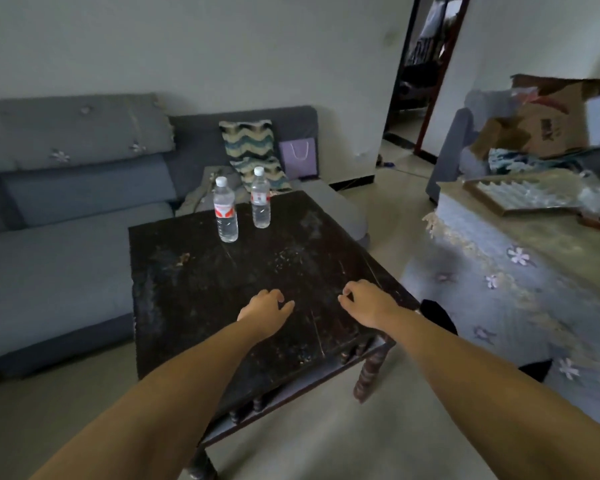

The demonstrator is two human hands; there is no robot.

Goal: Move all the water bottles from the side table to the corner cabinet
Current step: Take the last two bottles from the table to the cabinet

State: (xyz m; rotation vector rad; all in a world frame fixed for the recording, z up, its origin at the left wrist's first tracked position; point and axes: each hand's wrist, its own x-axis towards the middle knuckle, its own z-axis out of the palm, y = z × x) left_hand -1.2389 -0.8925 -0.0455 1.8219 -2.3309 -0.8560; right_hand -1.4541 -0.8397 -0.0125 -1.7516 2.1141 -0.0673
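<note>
Both forearms run out of the bottom of the view, so the person's body is unseen. The near leg of the worktop [194, 271] is cut off at the lower edge, and the left arm hides part of its front rim. Print on the bottle labels is too blurred to read. The room through the doorway [420, 64] is dark and hard to make out.

Two bottles stand upright near the far edge of the worktop, caps up, long axes vertical. The left bottle [226, 211] is nearer; the right bottle [260, 199] stands just beside it, apart, with a sofa [66, 216] behind.

The left hand [265, 313] hovers over the near part of the worktop, fingers loosely curled, holding nothing. The right hand [364, 301] is near it, also loosely curled and empty, well short of the bottles.
</note>
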